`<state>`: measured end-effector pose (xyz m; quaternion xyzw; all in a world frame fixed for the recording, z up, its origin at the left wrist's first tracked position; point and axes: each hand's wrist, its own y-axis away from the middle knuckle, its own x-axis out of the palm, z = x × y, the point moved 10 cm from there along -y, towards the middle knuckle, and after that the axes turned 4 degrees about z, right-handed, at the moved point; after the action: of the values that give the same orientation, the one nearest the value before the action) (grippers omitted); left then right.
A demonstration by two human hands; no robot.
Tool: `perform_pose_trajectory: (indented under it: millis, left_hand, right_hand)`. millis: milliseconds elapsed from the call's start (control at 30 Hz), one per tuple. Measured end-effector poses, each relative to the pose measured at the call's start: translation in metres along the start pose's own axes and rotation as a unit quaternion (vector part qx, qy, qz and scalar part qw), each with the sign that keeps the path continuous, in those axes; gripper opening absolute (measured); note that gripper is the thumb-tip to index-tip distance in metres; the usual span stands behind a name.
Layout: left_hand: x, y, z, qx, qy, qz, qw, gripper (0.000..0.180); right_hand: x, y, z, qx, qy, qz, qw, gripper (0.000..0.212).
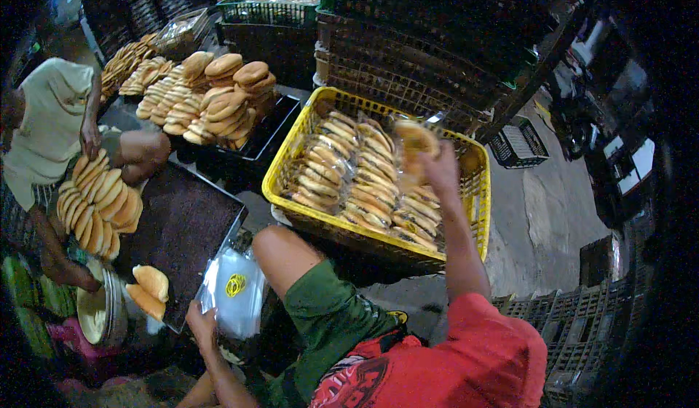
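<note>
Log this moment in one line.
Left grip: at clear bags | Right grip: holding bread over yellow crate | Crate: rows of bagged bread | Yellow bands: on bags

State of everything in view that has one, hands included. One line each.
Right hand: gripping a roll
Held roll: over the crate, blurred
Left hand: at the edge of the plastic bags
Plastic bags: lying flat
Yellow bands: loosely heaped on the bags
Yellow crate: open-topped, partly filled
Bagged rolls: in rows inside it
Rolls by the co-worker: piled, grip unclear
</note>
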<state>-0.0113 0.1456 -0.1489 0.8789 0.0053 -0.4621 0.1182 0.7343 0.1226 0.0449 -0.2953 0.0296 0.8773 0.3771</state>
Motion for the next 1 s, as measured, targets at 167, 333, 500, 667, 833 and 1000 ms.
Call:
perform_pose_trajectory:
  millis: [167, 333, 500, 667, 833, 1000]
  left_hand:
    - [-0.006, 0.012, -0.022, 0.026, -0.119, -0.038, 0.992, 0.026]
    - [-0.023, 0.029, -0.060, 0.066, -0.301, -0.147, 0.940, 0.025]
    - [-0.031, 0.032, -0.002, -0.144, -0.025, -0.155, 0.977, 0.030]
    - [-0.056, 0.042, 0.005, -0.093, 0.244, -0.245, 0.934, 0.033]
    - [-0.111, 0.067, 0.032, -0.063, 0.556, -0.354, 0.749, 0.023]
    - [-0.144, 0.099, 0.047, -0.022, 0.803, -0.376, 0.462, 0.026]
  right_hand:
    - [-0.114, -0.042, -0.143, 0.183, 0.332, -0.167, 0.910, 0.055]
    - [-0.060, -0.094, -0.263, 0.132, 0.354, -0.043, 0.925, 0.047]
    - [-0.055, -0.082, -0.211, 0.108, 0.488, 0.003, 0.866, 0.064]
    - [0.111, 0.016, 0.044, -0.210, 0.244, -0.084, 0.943, 0.052]
    - [0.434, 0.282, 0.252, -0.328, -0.028, 0.434, 0.839, 0.037]
    - [0.612, 0.424, 0.371, -0.379, 0.188, 0.425, 0.800, 0.067]
